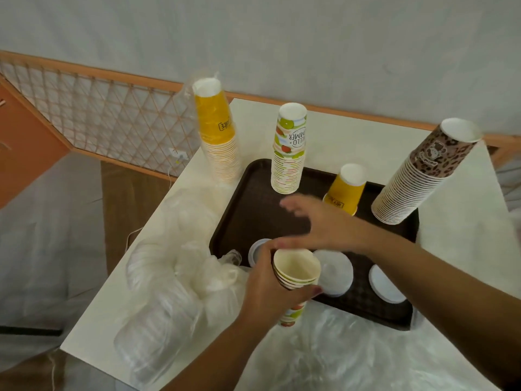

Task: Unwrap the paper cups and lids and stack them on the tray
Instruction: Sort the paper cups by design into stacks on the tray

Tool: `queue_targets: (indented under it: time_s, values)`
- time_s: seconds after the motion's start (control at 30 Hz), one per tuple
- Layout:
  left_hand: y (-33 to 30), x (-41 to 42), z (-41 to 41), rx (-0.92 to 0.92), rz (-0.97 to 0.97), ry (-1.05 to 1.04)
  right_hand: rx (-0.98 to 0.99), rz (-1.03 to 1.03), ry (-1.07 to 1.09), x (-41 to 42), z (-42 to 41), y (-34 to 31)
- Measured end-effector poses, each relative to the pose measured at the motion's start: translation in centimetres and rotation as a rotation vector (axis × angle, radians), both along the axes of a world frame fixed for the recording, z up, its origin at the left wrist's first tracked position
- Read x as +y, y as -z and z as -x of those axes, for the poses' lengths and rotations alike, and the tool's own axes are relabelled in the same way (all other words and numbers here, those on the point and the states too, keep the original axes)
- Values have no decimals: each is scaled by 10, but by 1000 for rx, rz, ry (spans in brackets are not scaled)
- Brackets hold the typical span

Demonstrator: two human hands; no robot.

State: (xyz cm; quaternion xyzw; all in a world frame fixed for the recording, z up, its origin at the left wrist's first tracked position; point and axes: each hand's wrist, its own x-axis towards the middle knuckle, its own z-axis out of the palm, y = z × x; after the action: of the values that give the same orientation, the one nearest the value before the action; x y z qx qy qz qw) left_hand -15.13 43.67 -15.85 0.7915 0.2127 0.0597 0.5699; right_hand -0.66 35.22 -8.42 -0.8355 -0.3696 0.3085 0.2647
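Left hand (263,289) curling round a small stack of cups (296,273), right hand (318,221) reaching forward, fingers spread, blurred

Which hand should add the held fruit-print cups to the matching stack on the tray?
Left, probably. The left hand already grips the small fruit-print cups. The right hand is open, holds nothing, and hovers over the tray near the fruit-print stack.

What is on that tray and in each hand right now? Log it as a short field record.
left hand: fingers curled round a small nest of fruit-print cups, mouths up
right hand: open above the tray, holding nothing
tray: fruit-print stack, short yellow stack, leopard-print stack, three white lids
off tray: yellow stack in plastic wrap
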Motion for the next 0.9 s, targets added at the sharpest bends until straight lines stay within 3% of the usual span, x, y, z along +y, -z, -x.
queue_targets:
  time_s: [0.07, 0.13, 0.5, 0.6, 0.73, 0.8, 0.9]
  values:
    - [-1, -3, -2, 8, 2, 2, -34, 184, -168, -9, 17, 4]
    - [-4, -6, -3, 9, -16, -1, -80, 233, -194, -12, 27, 11]
    - [-2, -7, 3, -3, -31, -32, -108, -23, -127, -30, 18, -15]
    - [0, -6, 4, -21, -52, -28, -9, 98, -220, -40, -7, -29]
    - [3, -2, 3, -26, -20, -50, -167, 290, -409, -40, -26, -26]
    - [8, 2, 3, -24, -5, -53, -211, 165, -348, -30, -34, -27]
    - [12, 5, 3, -8, -44, 0, -111, -298, -3, -3, -55, -42]
